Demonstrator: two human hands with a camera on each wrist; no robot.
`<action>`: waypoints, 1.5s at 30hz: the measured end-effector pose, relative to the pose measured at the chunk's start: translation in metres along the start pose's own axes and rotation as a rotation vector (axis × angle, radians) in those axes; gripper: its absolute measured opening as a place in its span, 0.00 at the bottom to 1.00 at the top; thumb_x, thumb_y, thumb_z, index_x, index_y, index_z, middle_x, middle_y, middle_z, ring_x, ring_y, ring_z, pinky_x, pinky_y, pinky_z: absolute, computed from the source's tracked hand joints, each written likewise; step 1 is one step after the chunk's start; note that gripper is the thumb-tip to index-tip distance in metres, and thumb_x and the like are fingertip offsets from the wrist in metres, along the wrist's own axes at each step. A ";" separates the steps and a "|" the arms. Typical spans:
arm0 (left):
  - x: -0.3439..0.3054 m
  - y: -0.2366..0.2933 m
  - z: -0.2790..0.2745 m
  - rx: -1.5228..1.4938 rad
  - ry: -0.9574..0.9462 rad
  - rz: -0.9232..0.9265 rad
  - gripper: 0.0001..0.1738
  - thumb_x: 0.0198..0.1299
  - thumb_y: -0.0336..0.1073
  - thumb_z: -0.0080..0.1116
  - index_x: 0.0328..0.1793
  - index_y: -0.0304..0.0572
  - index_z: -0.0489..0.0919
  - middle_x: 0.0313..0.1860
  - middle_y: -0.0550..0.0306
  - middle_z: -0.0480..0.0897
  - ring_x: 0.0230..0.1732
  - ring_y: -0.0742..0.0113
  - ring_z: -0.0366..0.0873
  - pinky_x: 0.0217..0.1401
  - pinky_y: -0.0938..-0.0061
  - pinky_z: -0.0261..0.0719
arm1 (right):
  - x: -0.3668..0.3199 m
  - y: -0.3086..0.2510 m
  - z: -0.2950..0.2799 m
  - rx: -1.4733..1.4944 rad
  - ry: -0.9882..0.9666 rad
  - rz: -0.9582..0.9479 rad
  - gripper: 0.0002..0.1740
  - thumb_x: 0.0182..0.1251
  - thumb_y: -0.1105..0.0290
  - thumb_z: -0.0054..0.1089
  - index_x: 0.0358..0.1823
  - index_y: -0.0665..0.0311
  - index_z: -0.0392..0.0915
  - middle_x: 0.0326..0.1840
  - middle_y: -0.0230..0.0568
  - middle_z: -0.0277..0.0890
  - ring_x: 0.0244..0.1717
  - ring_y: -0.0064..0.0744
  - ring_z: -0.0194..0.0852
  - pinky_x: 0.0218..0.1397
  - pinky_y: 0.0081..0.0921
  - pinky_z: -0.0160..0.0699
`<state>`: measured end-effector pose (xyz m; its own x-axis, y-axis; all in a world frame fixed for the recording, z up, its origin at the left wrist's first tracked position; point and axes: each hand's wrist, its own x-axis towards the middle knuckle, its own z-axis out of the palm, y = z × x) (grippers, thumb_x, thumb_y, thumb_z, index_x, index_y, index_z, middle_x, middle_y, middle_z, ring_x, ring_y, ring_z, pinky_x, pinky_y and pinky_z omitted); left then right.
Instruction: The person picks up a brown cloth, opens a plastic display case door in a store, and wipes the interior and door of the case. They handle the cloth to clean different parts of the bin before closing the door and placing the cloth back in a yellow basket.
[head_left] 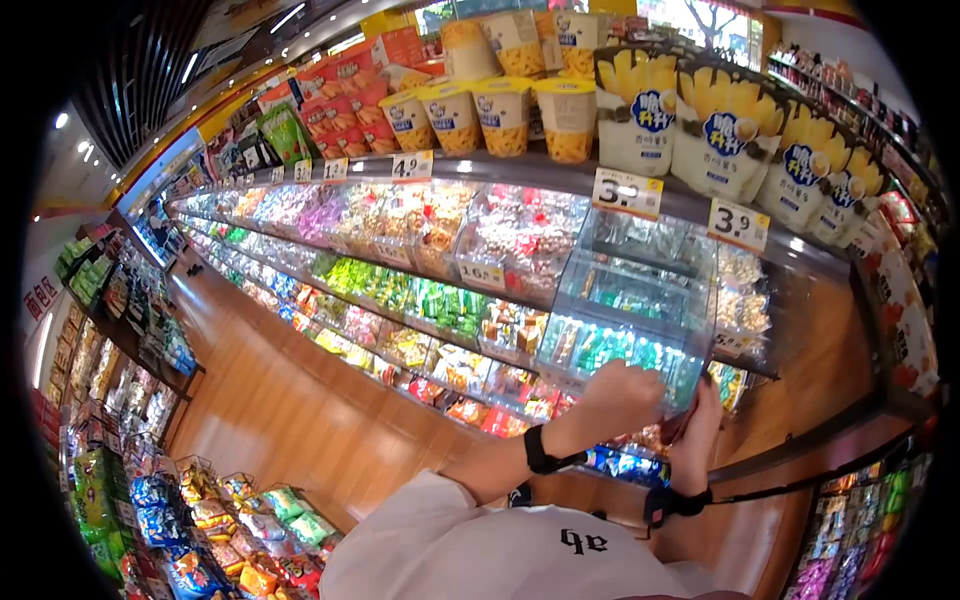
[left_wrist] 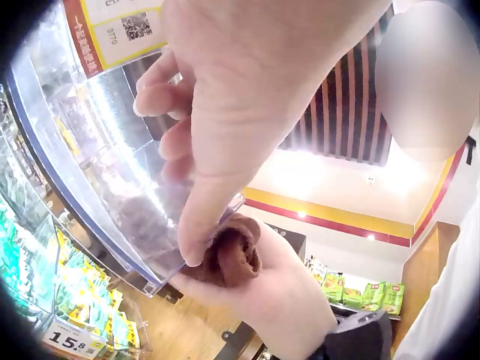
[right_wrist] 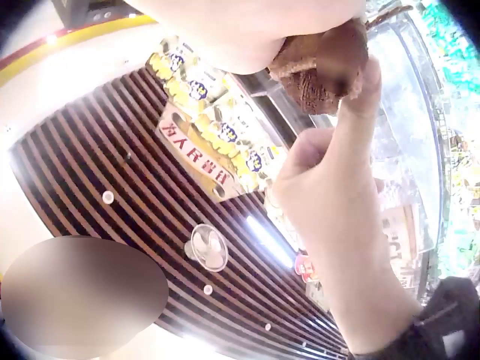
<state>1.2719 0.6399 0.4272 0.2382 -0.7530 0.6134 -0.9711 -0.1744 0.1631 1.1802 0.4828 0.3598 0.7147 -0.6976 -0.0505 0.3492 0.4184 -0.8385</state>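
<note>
My left hand (head_left: 625, 392) pinches the edge of a clear plastic lid (left_wrist: 90, 161) on a bin in the candy shelf, its thumb along the edge and its fingers curled in the left wrist view. My right hand (head_left: 698, 428) holds a bunched brown cloth (left_wrist: 238, 255) at the lid's lower corner, close by the left thumb. In the right wrist view the folded cloth (right_wrist: 322, 71) shows between the right hand and the left thumb. Green-wrapped sweets (head_left: 615, 345) lie in the bin below the lid.
Cups (head_left: 500, 120) and large snack bags (head_left: 725, 140) stand along the shelf top above price tags (head_left: 628, 192). Candy bins (head_left: 400, 290) run off to the left. A dark rail (head_left: 800, 450) stands at the right. Bagged snacks (head_left: 230, 520) fill a display at lower left, beside the wooden floor (head_left: 280, 400).
</note>
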 end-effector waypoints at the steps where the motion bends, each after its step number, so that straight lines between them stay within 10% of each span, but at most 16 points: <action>1: -0.001 0.000 0.001 0.005 -0.003 0.008 0.16 0.44 0.45 0.78 0.27 0.47 0.81 0.28 0.59 0.80 0.33 0.57 0.85 0.35 0.62 0.78 | -0.006 0.002 -0.005 0.001 0.022 0.011 0.17 0.84 0.67 0.52 0.66 0.64 0.77 0.53 0.33 0.82 0.48 0.25 0.81 0.52 0.24 0.80; 10: 0.002 -0.002 -0.005 0.072 -0.030 0.020 0.16 0.43 0.46 0.78 0.27 0.46 0.82 0.27 0.60 0.80 0.33 0.57 0.85 0.35 0.61 0.79 | -0.006 -0.040 0.033 -0.086 -0.036 -0.124 0.18 0.86 0.63 0.50 0.66 0.65 0.76 0.54 0.35 0.81 0.51 0.22 0.78 0.56 0.24 0.76; 15: 0.001 0.002 -0.008 0.055 -0.111 -0.036 0.17 0.47 0.50 0.77 0.28 0.46 0.84 0.28 0.58 0.83 0.34 0.54 0.86 0.38 0.59 0.81 | -0.027 -0.018 0.029 -0.119 0.060 -0.017 0.19 0.86 0.58 0.48 0.65 0.63 0.74 0.43 0.33 0.80 0.37 0.24 0.79 0.35 0.22 0.77; 22: 0.003 0.004 -0.016 -0.002 0.065 0.061 0.20 0.39 0.46 0.80 0.22 0.47 0.77 0.22 0.58 0.78 0.25 0.54 0.81 0.29 0.58 0.75 | -0.008 -0.033 0.034 -0.191 -0.043 -0.200 0.25 0.87 0.56 0.51 0.71 0.68 0.74 0.48 0.30 0.76 0.49 0.20 0.71 0.54 0.19 0.72; 26: -0.002 0.007 -0.017 0.037 0.043 0.072 0.20 0.41 0.49 0.80 0.23 0.49 0.79 0.22 0.61 0.78 0.27 0.59 0.81 0.31 0.62 0.74 | 0.002 0.012 0.000 -0.163 0.014 -0.001 0.26 0.86 0.58 0.51 0.72 0.70 0.75 0.54 0.38 0.82 0.53 0.28 0.75 0.59 0.27 0.73; 33: -0.005 0.014 -0.021 0.090 0.047 0.088 0.20 0.42 0.51 0.80 0.24 0.50 0.79 0.23 0.63 0.77 0.28 0.62 0.80 0.32 0.65 0.72 | -0.043 -0.060 0.051 -0.107 -0.215 -0.203 0.26 0.89 0.69 0.45 0.83 0.64 0.62 0.33 0.23 0.66 0.27 0.10 0.56 0.28 0.13 0.57; 40: -0.012 0.011 -0.014 0.075 0.106 0.107 0.22 0.43 0.51 0.80 0.22 0.50 0.76 0.22 0.62 0.75 0.24 0.61 0.77 0.29 0.66 0.69 | -0.027 -0.016 0.020 -0.293 0.011 -0.013 0.22 0.88 0.64 0.51 0.74 0.65 0.73 0.47 0.26 0.75 0.46 0.16 0.71 0.52 0.17 0.71; 45: -0.008 0.009 -0.019 0.053 0.077 0.117 0.24 0.41 0.51 0.81 0.21 0.49 0.75 0.22 0.62 0.73 0.22 0.60 0.75 0.28 0.65 0.67 | -0.049 -0.045 0.042 -0.104 -0.181 -0.192 0.25 0.88 0.67 0.48 0.81 0.64 0.67 0.39 0.23 0.69 0.32 0.08 0.58 0.34 0.12 0.62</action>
<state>1.2613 0.6569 0.4385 0.1215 -0.7199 0.6833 -0.9913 -0.1227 0.0470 1.1548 0.5227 0.4226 0.7413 -0.6395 0.2040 0.4311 0.2206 -0.8749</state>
